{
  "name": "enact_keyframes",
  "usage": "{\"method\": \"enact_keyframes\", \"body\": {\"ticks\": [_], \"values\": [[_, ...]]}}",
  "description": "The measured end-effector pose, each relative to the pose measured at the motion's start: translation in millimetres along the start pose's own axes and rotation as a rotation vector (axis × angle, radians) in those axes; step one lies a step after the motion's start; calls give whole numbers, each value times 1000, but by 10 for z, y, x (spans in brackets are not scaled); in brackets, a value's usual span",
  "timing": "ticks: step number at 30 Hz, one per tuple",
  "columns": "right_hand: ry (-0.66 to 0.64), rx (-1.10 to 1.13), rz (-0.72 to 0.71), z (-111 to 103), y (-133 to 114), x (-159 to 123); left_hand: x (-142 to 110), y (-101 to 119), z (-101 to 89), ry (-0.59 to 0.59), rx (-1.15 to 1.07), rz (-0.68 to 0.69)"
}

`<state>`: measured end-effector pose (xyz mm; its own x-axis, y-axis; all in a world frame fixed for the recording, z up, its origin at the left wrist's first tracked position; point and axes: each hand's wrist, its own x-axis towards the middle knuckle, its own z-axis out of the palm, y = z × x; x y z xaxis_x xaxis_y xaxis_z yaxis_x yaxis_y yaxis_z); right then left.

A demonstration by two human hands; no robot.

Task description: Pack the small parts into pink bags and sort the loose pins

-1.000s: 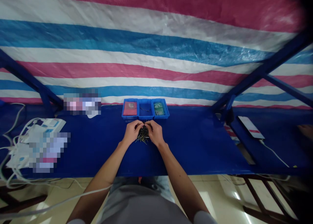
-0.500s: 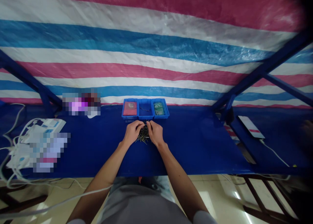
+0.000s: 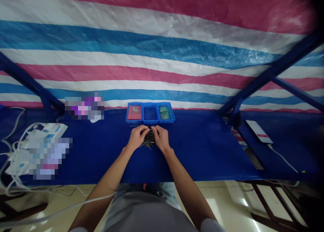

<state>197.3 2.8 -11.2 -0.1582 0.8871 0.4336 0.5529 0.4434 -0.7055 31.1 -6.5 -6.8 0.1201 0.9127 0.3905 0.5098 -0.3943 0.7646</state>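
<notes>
From the head camera, the left hand and the right hand rest side by side on a dark blue desk, curved over a loose pile of thin dark metal pins with brassy ends. The fingers of both hands are half closed and touch the top of the pile, but whether they pinch any pins cannot be told. The pile lies just in front of a row of three small blue plastic bins. A second ago the fingertips of the two hands met above the pile; now they stand slightly apart, with pins showing between them. The left bin holds something flat and red, the middle one a few thin pins, and the right one something green, all too small to make out exactly. The hands hide the upper part of the pile, and pixelated patches cover objects on the desk to the left. A phone lies on the far right, partly dim.
</notes>
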Motion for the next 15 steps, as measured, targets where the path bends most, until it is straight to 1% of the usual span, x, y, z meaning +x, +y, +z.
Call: {"method": "enact_keyframes", "body": {"ticks": [7, 12, 15], "values": [[-18, 152, -16, -4, -10, 2, 2, 51, -47, -47, -80, -22], [-24, 279, -22, 4, -25, 10, 3, 30, -43, -82, -93, -44], [-30, 313, -42, 12, -25, 8, 10, 11, -31, -104, -73, -50]]}}
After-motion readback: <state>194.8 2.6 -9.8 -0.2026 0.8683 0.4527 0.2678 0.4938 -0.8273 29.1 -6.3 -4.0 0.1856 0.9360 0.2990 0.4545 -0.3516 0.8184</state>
